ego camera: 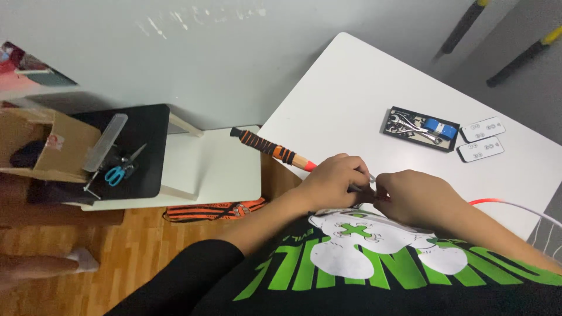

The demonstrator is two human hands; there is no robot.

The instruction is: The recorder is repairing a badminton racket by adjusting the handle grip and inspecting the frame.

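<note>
Both hands are bunched together at the near edge of the white table [351,88], pinching a small thin metal piece [371,177] between them. It's too small to tell what it actually is. The left hand [333,181] has its fingers curled shut around it, and the right hand [418,199] is closed on it from the other side, fingertips touching the left ones.

Just behind the left hand, a tool handle [269,147] wrapped in orange and black sticks out over the table's edge. A red cable [486,202] runs off to the right of the right hand. Farther back on the table sits a black tray of small tools [420,129], with two white remotes [481,139] right beside it.

Off to the left there's a lower white table with a black board [149,146] carrying blue-handled scissors [117,173], and a cardboard box [52,146].
</note>
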